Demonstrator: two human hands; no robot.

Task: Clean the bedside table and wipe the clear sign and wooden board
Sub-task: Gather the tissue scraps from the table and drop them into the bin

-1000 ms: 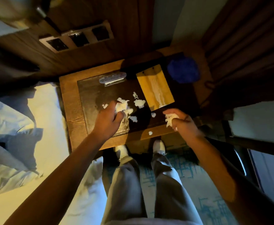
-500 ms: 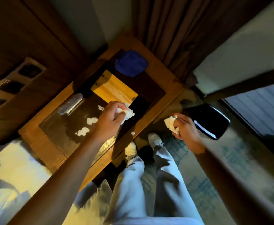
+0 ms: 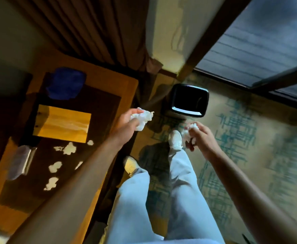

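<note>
The bedside table (image 3: 119,81) stands at the left, with a dark top. On it lie a wooden board (image 3: 63,123), a clear sign (image 3: 20,162) lying flat, a blue cloth (image 3: 64,83) and several white paper scraps (image 3: 69,148). My left hand (image 3: 126,124) is past the table's right edge, shut on crumpled white paper (image 3: 141,118). My right hand (image 3: 200,136) hangs over the carpet above my shoe, shut on another wad of white paper (image 3: 190,133). A black waste bin (image 3: 190,100) stands open on the floor just beyond both hands.
Brown curtains (image 3: 94,29) hang behind the table. A window (image 3: 260,43) fills the upper right. Patterned carpet (image 3: 250,147) covers the floor at the right. My legs in light trousers (image 3: 161,199) stand between table and carpet.
The view has swung right toward the bin. My left hand has lifted off the table with paper in it and moved right; my right hand has carried its wad nearer the bin.
</note>
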